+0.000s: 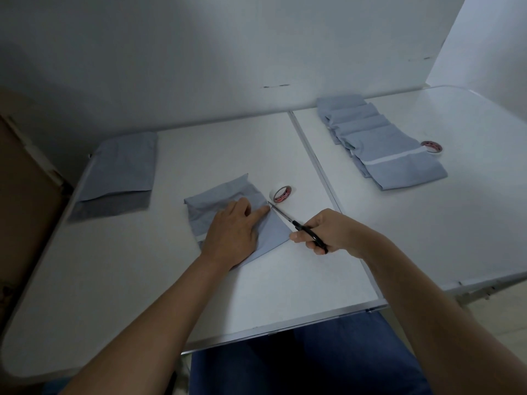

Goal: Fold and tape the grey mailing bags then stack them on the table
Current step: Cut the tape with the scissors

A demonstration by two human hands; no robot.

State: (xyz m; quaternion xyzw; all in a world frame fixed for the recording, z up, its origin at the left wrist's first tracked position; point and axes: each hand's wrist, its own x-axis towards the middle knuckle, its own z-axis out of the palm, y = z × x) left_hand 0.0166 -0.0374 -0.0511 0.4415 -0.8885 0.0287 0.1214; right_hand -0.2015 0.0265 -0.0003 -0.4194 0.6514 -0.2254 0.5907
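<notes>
The folded grey mailing bag (228, 206) lies on the white folding table (142, 280), just in front of the person. The left hand (232, 233) rests flat on it, fingers straight, the forefinger pressing down at the bag's right edge where the tape appears to meet it. The right hand (328, 232) curls round the black handles of the scissors (296, 223), whose blade tips sit at that same spot, just beside the tape roll (282, 193). The step looks to be cutting the tape free; whether the blades are parted is too small to tell. To do it well, keep the forefinger pinning the tape and fold, cut close to the bag edge, and keep the blades off the finger and bag. Finished bags (379, 141) overlap well apart on the right, beside a second tape roll (432, 145); unfolded bags (119, 172) wait at far left.
</notes>
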